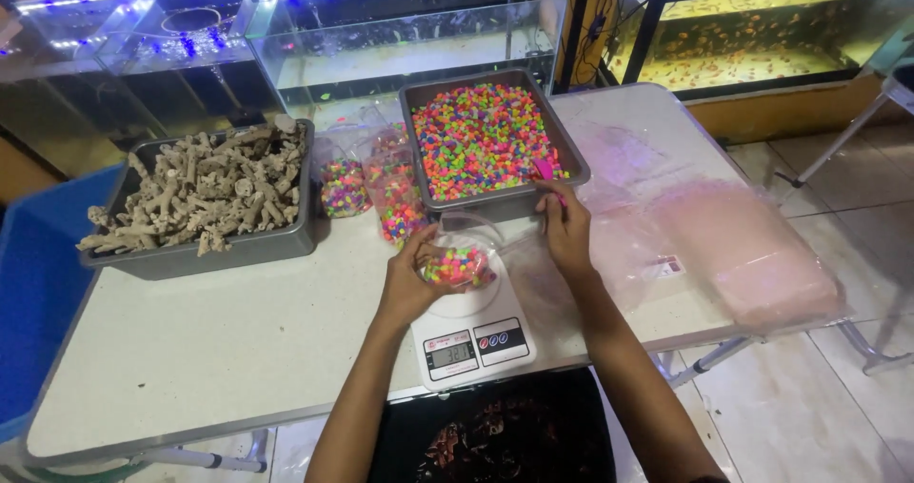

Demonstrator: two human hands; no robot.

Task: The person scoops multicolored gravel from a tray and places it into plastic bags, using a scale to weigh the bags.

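Left hand point(409, 283): it holds the rim of a clear plastic bag point(460, 259), fingers curled around the left side to keep the mouth wide.
Bag: it stands on a white kitchen scale point(473, 335) at the near edge of the table point(219, 340), with a little coloured gravel inside.
Right hand point(564, 231): closed on a small pink scoop point(546, 171), which touches the near right corner of the grey tray of coloured gravel point(486, 138).
Filled bags point(376, 183): two or three stand left of this tray, near a tray of pale coral pieces point(205, 197).
Advice: it seems good to pour slowly over the middle of the bag, to hold the rim without pressing on the scale, and to watch the display.
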